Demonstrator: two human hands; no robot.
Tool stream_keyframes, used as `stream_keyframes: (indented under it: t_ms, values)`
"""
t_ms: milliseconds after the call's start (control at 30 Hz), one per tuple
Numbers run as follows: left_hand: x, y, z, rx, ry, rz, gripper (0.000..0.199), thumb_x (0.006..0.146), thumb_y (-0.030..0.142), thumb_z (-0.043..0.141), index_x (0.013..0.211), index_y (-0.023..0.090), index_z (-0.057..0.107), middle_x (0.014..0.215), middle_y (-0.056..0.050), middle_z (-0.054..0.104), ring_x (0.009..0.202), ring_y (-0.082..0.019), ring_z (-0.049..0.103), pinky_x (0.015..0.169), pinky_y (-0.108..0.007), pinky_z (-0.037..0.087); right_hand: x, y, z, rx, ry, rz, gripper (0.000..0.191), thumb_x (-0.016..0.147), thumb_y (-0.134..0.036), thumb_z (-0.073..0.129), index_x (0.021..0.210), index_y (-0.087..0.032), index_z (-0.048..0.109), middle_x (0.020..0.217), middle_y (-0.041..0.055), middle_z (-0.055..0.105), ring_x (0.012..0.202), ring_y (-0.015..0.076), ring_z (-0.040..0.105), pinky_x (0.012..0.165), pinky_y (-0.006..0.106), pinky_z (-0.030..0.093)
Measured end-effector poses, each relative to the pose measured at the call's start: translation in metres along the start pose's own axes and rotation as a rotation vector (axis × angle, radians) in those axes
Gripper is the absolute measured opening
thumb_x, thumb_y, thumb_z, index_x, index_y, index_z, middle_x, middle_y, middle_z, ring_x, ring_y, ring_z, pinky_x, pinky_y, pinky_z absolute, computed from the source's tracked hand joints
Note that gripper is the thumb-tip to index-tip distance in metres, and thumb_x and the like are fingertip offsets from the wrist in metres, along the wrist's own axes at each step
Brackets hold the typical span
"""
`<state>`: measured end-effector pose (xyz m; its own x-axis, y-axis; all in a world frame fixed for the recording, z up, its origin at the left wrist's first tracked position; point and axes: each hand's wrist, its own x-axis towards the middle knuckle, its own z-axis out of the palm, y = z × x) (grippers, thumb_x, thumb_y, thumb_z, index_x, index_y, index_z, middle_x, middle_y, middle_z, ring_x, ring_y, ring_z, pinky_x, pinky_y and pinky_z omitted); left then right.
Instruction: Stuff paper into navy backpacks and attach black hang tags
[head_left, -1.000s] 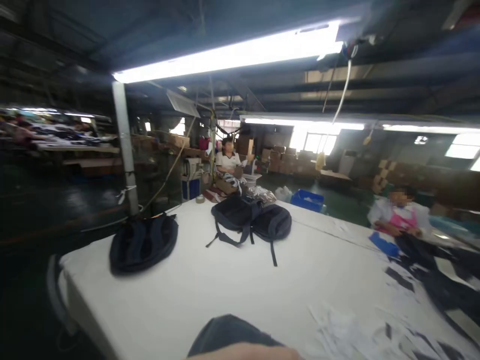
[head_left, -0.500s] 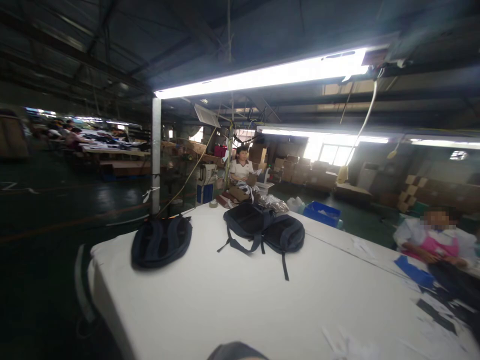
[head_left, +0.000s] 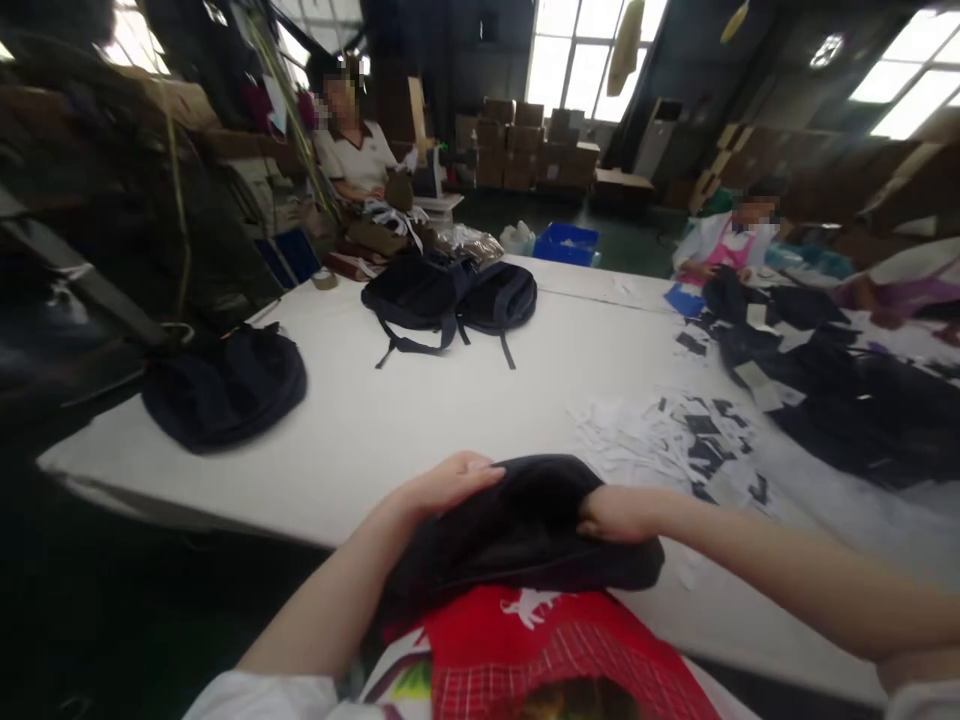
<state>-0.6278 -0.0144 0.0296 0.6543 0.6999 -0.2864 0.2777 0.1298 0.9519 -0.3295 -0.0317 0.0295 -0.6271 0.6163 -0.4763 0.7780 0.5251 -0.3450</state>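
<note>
A dark backpack (head_left: 517,535) lies at the table's near edge, against the red apron at my front. My left hand (head_left: 450,482) grips its upper left edge, with the thumb and fingers along the fabric. On the other side, my right hand (head_left: 621,513) is closed on the bag's dark fabric, its fingertips partly hidden in the folds. Farther along the white table (head_left: 450,405) two dark backpacks (head_left: 412,290) lie side by side with their straps loose. Another dark backpack (head_left: 225,385) rests at the table's left edge.
White and dark scraps (head_left: 675,440) are spread right of the bag, beyond them a heap of dark fabric (head_left: 840,390). Co-workers sit along the far and right sides. A tape roll (head_left: 325,280) and a blue bin (head_left: 566,243) are at the back.
The view has tipped down and turned right. Both my hands and forearms have come into sight, holding the dark backpack, where only a dark edge showed at the bottom before.
</note>
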Motion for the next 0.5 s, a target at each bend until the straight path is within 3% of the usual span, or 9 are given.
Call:
stream_keyframes:
  t_ms: [67,167,233,367,500]
  values:
    - [-0.011,-0.009,-0.007,-0.024,-0.013,-0.023,0.053,0.082,0.066,0.052,0.063,0.017,0.042,0.055,0.006,0.031,0.048,-0.006,0.028,0.043,-0.02,0.022,-0.02,0.014,-0.017,0.112,0.003,0.017,0.029,0.09,-0.036,0.051,0.083,-0.021,0.075,0.084,0.0064,0.075,0.079,0.0223,0.069,0.075,0.033,0.053]
    - [-0.025,-0.016,-0.016,-0.01,-0.025,-0.072,0.051,0.082,0.063,0.055,0.063,0.017,0.042,0.052,0.007,0.03,0.043,-0.006,0.029,0.039,-0.019,0.02,-0.044,0.047,-0.049,0.263,0.212,0.091,0.032,0.084,-0.028,0.05,0.107,-0.024,0.072,0.11,0.0048,0.073,0.104,0.0242,0.065,0.095,0.036,0.049]
    - [-0.032,-0.018,-0.021,0.002,-0.027,-0.095,0.049,0.082,0.061,0.057,0.064,0.017,0.044,0.051,0.007,0.03,0.042,-0.006,0.031,0.037,-0.019,0.02,-0.052,0.073,-0.055,0.302,0.271,0.128,0.05,0.073,-0.02,0.054,0.121,-0.023,0.065,0.125,0.0056,0.066,0.117,0.0263,0.06,0.104,0.039,0.044]
    - [-0.038,-0.019,-0.026,0.0,-0.047,-0.095,0.046,0.082,0.058,0.058,0.066,0.017,0.046,0.051,0.007,0.032,0.042,-0.007,0.033,0.038,-0.019,0.021,-0.045,0.112,-0.022,0.345,0.106,0.163,0.087,0.06,-0.016,0.062,0.145,-0.021,0.043,0.143,0.011,0.052,0.12,0.0297,0.058,0.104,0.041,0.045]
    - [-0.046,-0.001,-0.025,0.01,-0.075,0.088,0.043,0.086,0.051,0.057,0.064,0.017,0.042,0.058,0.006,0.031,0.049,-0.007,0.029,0.045,-0.022,0.023,-0.012,0.108,0.016,0.295,0.123,0.251,0.104,0.058,-0.025,0.074,0.151,-0.014,0.03,0.15,0.0193,0.041,0.121,0.033,0.058,0.102,0.042,0.046]
